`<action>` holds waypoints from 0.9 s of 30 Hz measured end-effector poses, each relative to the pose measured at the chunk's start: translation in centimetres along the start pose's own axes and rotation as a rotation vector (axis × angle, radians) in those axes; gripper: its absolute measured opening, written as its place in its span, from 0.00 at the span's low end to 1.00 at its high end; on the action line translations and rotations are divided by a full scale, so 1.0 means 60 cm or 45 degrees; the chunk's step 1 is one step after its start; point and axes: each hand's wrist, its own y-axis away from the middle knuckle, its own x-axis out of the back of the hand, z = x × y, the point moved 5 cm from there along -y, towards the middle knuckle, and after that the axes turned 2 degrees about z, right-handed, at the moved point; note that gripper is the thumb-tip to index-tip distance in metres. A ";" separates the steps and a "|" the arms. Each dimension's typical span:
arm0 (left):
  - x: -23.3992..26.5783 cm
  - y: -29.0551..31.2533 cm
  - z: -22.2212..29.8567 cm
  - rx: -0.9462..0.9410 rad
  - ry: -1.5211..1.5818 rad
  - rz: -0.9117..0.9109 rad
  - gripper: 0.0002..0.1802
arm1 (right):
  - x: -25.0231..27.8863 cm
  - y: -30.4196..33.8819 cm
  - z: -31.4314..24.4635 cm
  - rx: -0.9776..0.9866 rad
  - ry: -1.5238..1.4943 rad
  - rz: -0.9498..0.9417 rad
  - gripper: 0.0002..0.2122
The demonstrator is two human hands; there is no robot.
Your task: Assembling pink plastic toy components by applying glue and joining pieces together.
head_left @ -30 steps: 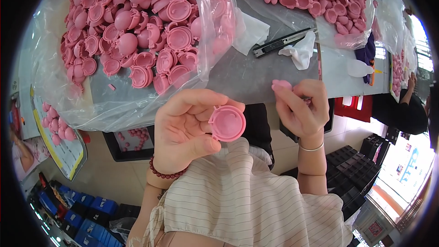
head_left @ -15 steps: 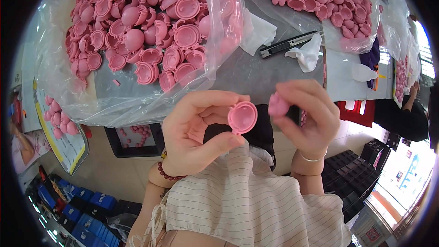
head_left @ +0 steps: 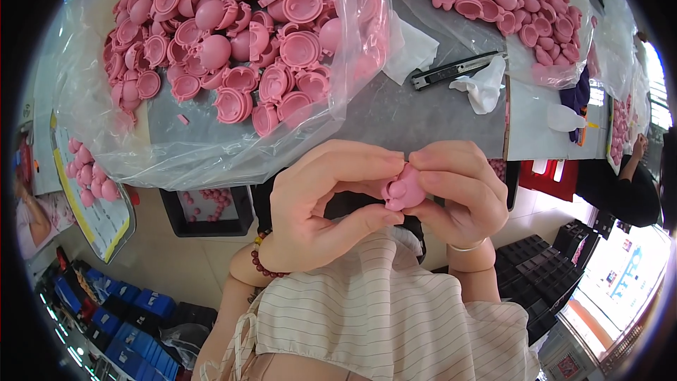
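Both my hands meet in front of my body over the table's near edge. My left hand (head_left: 321, 201) pinches a pink plastic half-shell, its fingertips and thumb closed round the rim. From the other side my right hand (head_left: 462, 190) grips a second pink piece and presses it against the first. Together they look like one small rounded pink shell (head_left: 403, 189) with raised bumps facing up; the seam is mostly hidden by my fingers. Just beyond my hands lies a clear plastic bag (head_left: 233, 159) with a large heap of pink half-shells (head_left: 211, 49).
At the far right a second bag holds smaller pink pieces (head_left: 508, 0). A black utility knife (head_left: 455, 70) and crumpled white tissue (head_left: 483, 88) lie between the bags. Below the table stands a black tray (head_left: 211, 222) with pink parts. Another person's arm (head_left: 635, 155) shows at right.
My right hand has moved left and brought its piece onto the cup-shaped half-shell in my left hand. The left hand has turned that shell and shifted slightly right.
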 end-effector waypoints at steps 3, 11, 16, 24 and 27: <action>-0.002 -0.004 -0.003 0.050 0.047 -0.108 0.22 | 0.003 0.007 0.002 0.008 -0.012 0.029 0.15; -0.006 -0.003 -0.006 0.077 0.049 -0.122 0.21 | 0.003 0.025 0.005 -0.064 -0.077 0.127 0.16; -0.009 -0.004 -0.006 0.079 0.020 -0.147 0.21 | 0.007 0.028 0.003 -0.072 -0.062 0.133 0.16; -0.009 -0.004 -0.008 0.087 0.012 -0.159 0.21 | 0.008 0.024 0.001 -0.079 -0.017 0.092 0.15; -0.009 -0.004 -0.009 0.083 0.001 -0.145 0.23 | 0.006 0.020 0.002 -0.063 -0.025 0.123 0.16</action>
